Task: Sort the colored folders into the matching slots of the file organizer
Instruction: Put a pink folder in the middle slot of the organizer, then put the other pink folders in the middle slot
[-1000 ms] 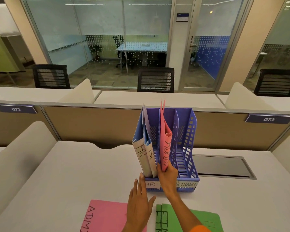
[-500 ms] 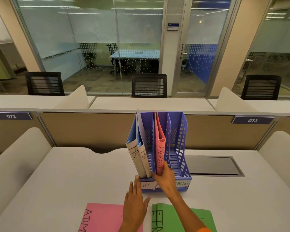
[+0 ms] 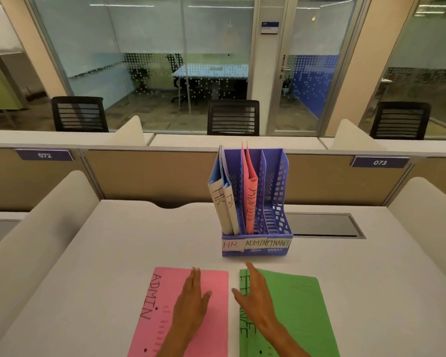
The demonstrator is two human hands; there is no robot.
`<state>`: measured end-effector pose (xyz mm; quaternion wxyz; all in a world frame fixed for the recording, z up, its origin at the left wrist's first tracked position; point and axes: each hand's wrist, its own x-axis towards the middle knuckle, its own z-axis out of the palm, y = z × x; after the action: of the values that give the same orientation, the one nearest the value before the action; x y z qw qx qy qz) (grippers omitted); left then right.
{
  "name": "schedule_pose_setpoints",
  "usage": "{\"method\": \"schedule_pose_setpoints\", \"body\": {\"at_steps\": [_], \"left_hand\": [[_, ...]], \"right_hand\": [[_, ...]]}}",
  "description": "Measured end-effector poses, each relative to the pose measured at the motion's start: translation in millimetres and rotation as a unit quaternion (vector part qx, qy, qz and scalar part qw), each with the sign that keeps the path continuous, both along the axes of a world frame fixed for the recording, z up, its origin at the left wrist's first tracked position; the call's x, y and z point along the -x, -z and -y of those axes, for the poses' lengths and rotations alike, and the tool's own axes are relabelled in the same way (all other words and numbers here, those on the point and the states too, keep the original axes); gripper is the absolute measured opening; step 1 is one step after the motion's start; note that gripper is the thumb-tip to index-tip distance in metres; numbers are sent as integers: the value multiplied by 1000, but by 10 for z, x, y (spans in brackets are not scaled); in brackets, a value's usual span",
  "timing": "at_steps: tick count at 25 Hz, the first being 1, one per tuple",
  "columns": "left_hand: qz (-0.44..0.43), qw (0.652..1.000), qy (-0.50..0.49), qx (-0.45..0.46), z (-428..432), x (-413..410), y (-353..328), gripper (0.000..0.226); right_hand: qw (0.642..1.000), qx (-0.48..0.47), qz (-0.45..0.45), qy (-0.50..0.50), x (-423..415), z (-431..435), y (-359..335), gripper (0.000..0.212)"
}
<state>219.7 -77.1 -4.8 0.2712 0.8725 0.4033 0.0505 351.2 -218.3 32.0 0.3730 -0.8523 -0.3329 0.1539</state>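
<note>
The bottom edge cuts off the pink folder [image 3: 218,318] and green folder [image 3: 299,318]; the right hand [image 3: 255,297] hides some green lettering, perhaps FINANCE.

The scene is viewed through a single wide-angle camera worn at head height, directed forward and downward across the desk [image 3: 139,240]. The left hand [image 3: 191,301] and right hand [image 3: 254,297] are caught close at the lower edge, the file organizer [image 3: 280,176] is framed near the centre, and the glass wall [image 3: 139,47] is taken in well behind.
</note>
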Motion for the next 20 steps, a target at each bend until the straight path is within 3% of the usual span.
{"method": "schedule_pose_setpoints", "body": {"at_steps": [7, 11, 13, 15, 20], "left_hand": [[56, 997, -46, 34, 146, 960, 12, 46], [86, 973, -213, 5, 26, 1386, -94, 30], [72, 952, -297, 32, -77, 1560, -99, 34], [81, 930, -339, 115, -150, 1669, -76, 44], [133, 906, -321, 242, -315, 1756, 16, 63]], "right_hand": [[990, 87, -31, -104, 1025, 199, 399, 79], [972, 179, -45, -144, 1303, 198, 523, 77], [968, 199, -30, -150, 1356, 206, 538, 78], [968, 201, -27, -147, 1385, 224, 527, 79], [971, 196, -43, -132, 1483, 256, 469, 84]]}}
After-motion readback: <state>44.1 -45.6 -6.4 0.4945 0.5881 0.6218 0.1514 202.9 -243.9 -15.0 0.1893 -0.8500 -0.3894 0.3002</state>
